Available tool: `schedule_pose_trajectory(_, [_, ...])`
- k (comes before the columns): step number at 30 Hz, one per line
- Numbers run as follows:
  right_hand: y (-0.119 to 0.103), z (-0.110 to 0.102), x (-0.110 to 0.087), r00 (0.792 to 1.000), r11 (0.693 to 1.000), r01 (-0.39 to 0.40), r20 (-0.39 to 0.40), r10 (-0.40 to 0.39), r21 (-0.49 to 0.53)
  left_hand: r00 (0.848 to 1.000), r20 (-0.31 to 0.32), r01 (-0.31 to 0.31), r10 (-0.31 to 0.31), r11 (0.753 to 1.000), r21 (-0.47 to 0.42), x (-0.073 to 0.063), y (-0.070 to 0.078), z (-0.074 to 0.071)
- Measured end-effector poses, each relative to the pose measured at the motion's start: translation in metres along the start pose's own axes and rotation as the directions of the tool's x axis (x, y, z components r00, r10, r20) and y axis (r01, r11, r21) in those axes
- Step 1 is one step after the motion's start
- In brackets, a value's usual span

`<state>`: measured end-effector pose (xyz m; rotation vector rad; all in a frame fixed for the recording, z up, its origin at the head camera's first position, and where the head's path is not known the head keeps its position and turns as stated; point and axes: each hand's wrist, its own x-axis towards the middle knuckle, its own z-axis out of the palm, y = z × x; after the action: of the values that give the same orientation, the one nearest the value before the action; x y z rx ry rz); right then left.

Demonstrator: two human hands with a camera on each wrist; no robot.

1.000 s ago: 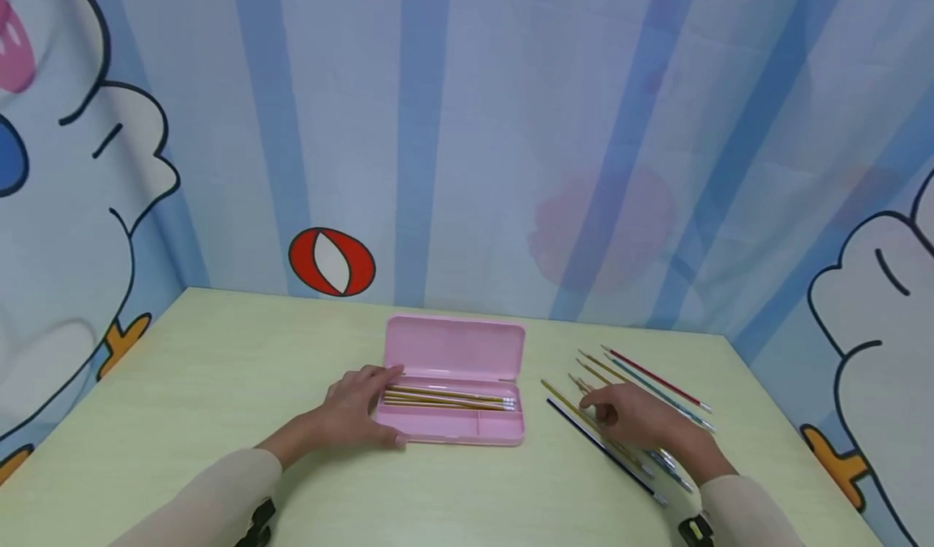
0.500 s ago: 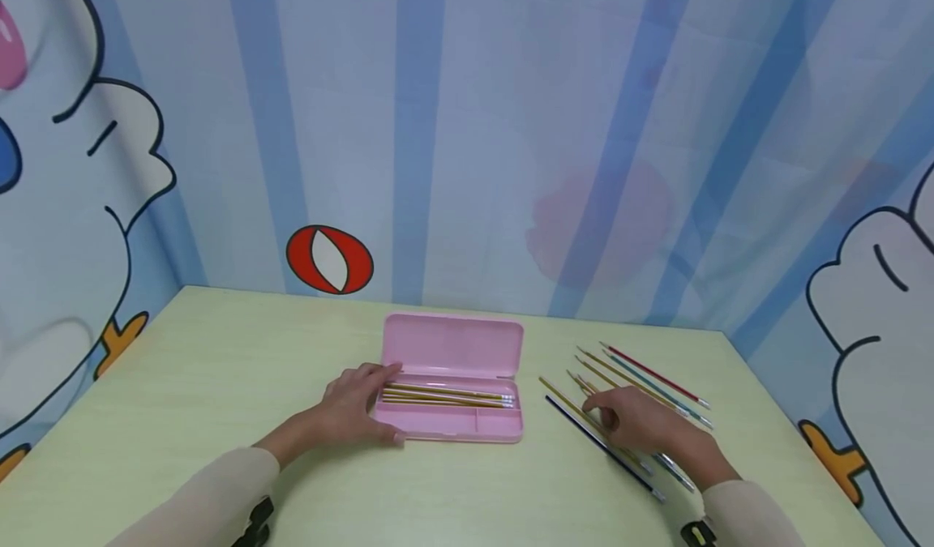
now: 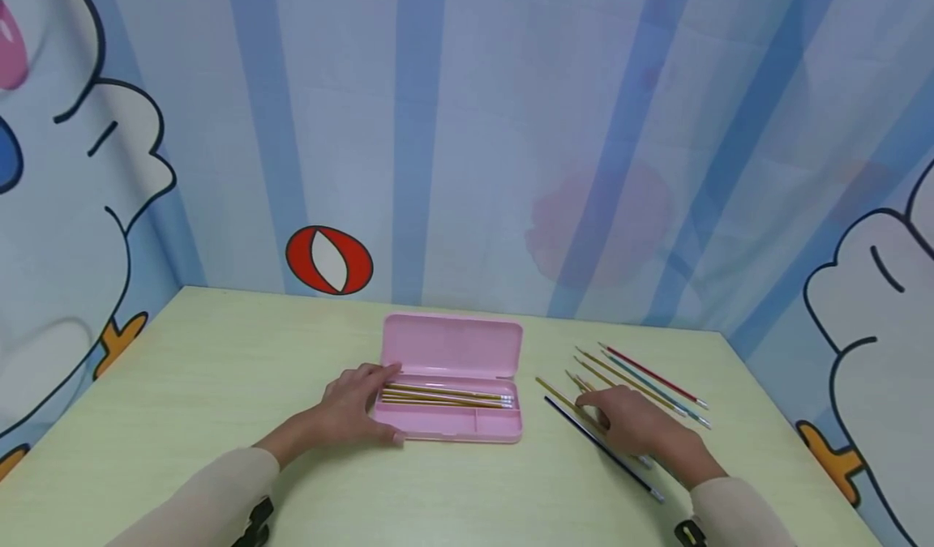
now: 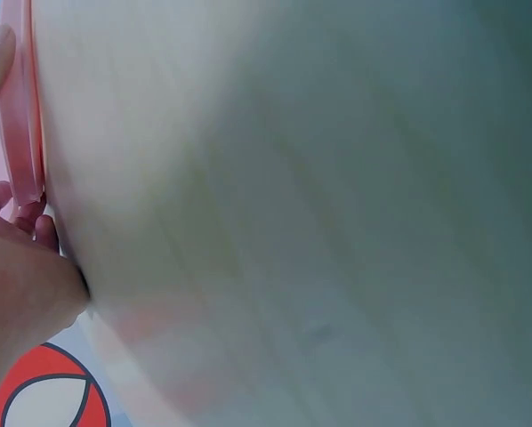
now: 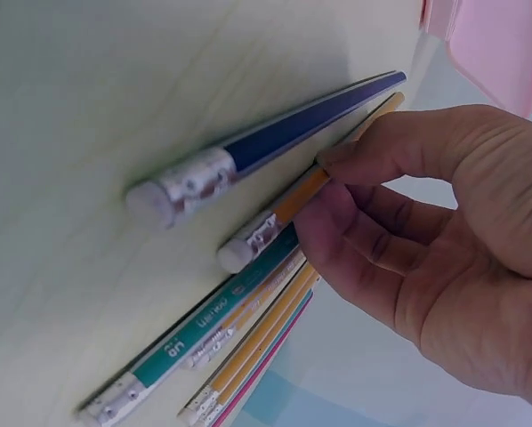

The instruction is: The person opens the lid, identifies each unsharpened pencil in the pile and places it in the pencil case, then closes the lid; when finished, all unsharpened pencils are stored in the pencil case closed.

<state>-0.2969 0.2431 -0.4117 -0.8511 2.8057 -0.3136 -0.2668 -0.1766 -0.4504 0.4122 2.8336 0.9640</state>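
A pink pencil case point(image 3: 452, 346) lies with its lid raised, several gold-coloured pencils point(image 3: 445, 398) in its rear compartment. At its left end my left hand point(image 3: 350, 409) grips it, thumb at the front edge and fingers at the back; the left wrist view shows the case's edge point(image 4: 21, 107) beside the thumb. To the right, my right hand point(image 3: 633, 424) is over the loose pencils. In the right wrist view its thumb and fingers pinch a yellow pencil point(image 5: 300, 194), which lies between a dark blue pencil point(image 5: 310, 120) and a green pencil point(image 5: 190, 331).
Beyond the right hand lie a red pencil point(image 3: 657, 375), a teal pencil point(image 3: 660, 391) and further yellow ones, all slanting the same way. The pale table point(image 3: 241, 344) meets a striped blue backdrop point(image 3: 481, 166) with cartoon prints at its back edge.
My right hand has shifted slightly left over the pencils, and its forearm now covers the silvery pencil ends seen before. The left hand and the case stay put.
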Motion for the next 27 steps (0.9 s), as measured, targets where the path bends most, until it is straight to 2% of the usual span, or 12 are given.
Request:
schedule_pose_trajectory(8, [0.0001,0.0032,0.0013,1.0,1.0,-0.006,-0.021,0.006,0.003,1.0,0.0,0.002,-0.002,1.0,0.002,-0.0002,0.0004,0.0])
schedule_pose_trajectory(15, [-0.0036,0.0012,0.0018,0.999,0.999,-0.036,-0.001,0.036,0.023,1.0,-0.002,0.002,-0.002,1.0,0.008,-0.0001,0.0006,0.0003])
schedule_pose_trajectory(20, [-0.0022,0.0,0.0027,1.0,1.0,-0.015,0.0,0.015,0.022,1.0,-0.004,0.003,-0.002,1.0,0.011,-0.0009,0.0012,-0.0001])
schedule_pose_trajectory(27, [0.0019,-0.0001,0.0043,1.0,0.994,-0.011,0.022,0.009,0.111,1.0,0.0,0.008,-0.008,1.0,0.014,0.0012,-0.0003,-0.0002])
